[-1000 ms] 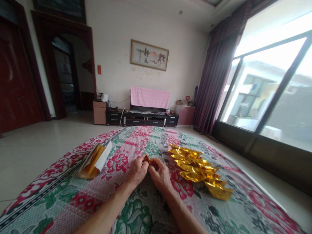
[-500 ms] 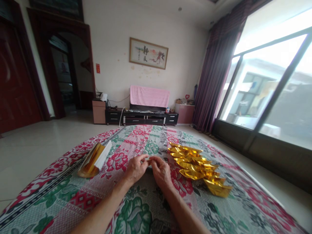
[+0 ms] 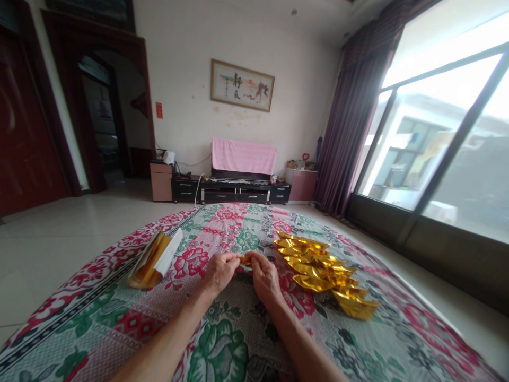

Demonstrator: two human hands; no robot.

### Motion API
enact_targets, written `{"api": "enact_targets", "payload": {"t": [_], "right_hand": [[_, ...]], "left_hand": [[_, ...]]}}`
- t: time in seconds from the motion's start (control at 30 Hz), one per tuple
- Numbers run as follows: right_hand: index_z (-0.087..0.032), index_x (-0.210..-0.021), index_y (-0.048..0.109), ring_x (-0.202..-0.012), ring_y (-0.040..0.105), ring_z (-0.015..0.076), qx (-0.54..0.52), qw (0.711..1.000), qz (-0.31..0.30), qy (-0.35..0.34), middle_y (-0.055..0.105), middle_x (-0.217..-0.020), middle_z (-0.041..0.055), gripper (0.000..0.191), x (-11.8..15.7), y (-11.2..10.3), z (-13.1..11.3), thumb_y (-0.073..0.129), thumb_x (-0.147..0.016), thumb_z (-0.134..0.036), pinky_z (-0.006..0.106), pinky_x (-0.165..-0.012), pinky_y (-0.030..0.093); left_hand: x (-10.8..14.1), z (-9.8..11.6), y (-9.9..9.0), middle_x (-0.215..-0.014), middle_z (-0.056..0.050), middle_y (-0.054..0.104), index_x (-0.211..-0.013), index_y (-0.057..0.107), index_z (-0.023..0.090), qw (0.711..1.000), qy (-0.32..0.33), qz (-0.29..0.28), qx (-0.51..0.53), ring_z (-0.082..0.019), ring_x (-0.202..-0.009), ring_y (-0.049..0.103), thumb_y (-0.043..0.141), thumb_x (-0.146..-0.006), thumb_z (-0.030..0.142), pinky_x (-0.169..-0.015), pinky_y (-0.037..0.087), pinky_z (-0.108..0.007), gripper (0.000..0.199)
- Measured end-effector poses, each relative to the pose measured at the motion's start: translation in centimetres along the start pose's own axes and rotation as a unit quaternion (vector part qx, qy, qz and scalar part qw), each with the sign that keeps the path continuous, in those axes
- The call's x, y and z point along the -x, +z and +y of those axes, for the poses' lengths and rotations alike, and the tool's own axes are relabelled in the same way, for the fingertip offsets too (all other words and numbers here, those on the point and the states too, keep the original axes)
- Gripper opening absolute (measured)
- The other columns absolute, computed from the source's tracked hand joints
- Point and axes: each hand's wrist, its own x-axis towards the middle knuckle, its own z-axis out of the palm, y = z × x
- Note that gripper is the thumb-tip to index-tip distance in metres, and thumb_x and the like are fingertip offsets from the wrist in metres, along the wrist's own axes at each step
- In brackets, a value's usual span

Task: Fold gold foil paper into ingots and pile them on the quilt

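Note:
Between my two hands, above the middle of the table, is a small piece of gold foil paper point(image 3: 246, 260), mostly hidden by the fingers. My left hand point(image 3: 221, 272) pinches its left end between thumb and fingers. On the other end my right hand point(image 3: 263, 272) is closed in the same kind of pinch. To the right of my hands lie several folded gold paper ingots point(image 3: 316, 263), boat-shaped and shiny, lined up in overlapping rows. Off to the left rests a curled stack of gold foil sheets point(image 3: 153, 261) with a white outer side.
A flowered red, green and grey cloth point(image 3: 218, 345) covers the round table. Beyond it stand a black low cabinet point(image 3: 234, 195) and a screen under a pink towel point(image 3: 244, 155). A purple curtain point(image 3: 342, 122) and a large window are on the right.
My hands have drawn slightly apart, and more gold of the paper shows between the fingertips. The ingots and the stack of sheets stay where they were.

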Motion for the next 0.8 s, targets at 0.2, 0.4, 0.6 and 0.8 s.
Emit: {"api": "enact_targets", "payload": {"t": [0.2, 0.4, 0.6, 0.8], "right_hand": [[-0.020, -0.090, 0.068, -0.067, 0.060, 0.0139, 0.011, 1.000, -0.008, 0.001, 0.068, -0.076, 0.0005, 0.032, 0.2, -0.2, -0.5, 0.040, -0.083, -0.035, 0.020, -0.059, 0.046], [-0.018, -0.087, 0.070, -0.067, 0.061, 0.0152, 0.026, 0.999, 0.021, 0.001, 0.069, -0.076, 0.0023, 0.033, 0.2, -0.1, -1.1, 0.041, -0.082, -0.034, 0.021, -0.062, 0.045], [-0.018, -0.087, 0.071, -0.055, 0.057, 0.0137, 0.077, 0.997, 0.013, -0.013, 0.067, -0.063, 0.0010, 0.034, 0.5, -0.3, -1.8, 0.041, -0.081, -0.034, 0.020, -0.055, 0.040], [-0.019, -0.087, 0.071, -0.059, 0.060, 0.0147, 0.069, 0.997, 0.008, -0.020, 0.069, -0.068, 0.0013, 0.032, 0.5, -0.4, -2.3, 0.043, -0.080, -0.032, 0.021, -0.057, 0.041]], "left_hand": [[0.0, 0.3, 0.2, -0.065, -0.006, 0.070, -0.098, 0.068, 0.011, 0.999, -0.017, 0.013, 0.027, -0.018, -0.063, 0.066, 0.051, -0.074, 0.020, -0.052, 0.050, -0.022, 0.030], [0.0, 0.0, 0.5, -0.066, -0.006, 0.071, -0.094, 0.069, 0.013, 1.000, 0.000, 0.015, 0.005, -0.019, -0.063, 0.067, 0.052, -0.075, 0.022, -0.051, 0.050, -0.023, 0.028], [0.2, 0.1, 0.5, -0.075, -0.008, 0.072, -0.092, 0.070, 0.013, 1.000, 0.000, 0.026, 0.004, -0.020, -0.067, 0.068, 0.052, -0.073, 0.022, -0.051, 0.051, -0.023, 0.028], [-0.1, -0.1, 0.2, -0.075, -0.008, 0.072, -0.093, 0.070, 0.014, 0.999, 0.017, 0.039, -0.028, -0.020, -0.065, 0.067, 0.051, -0.073, 0.026, -0.051, 0.050, -0.023, 0.030]]}}
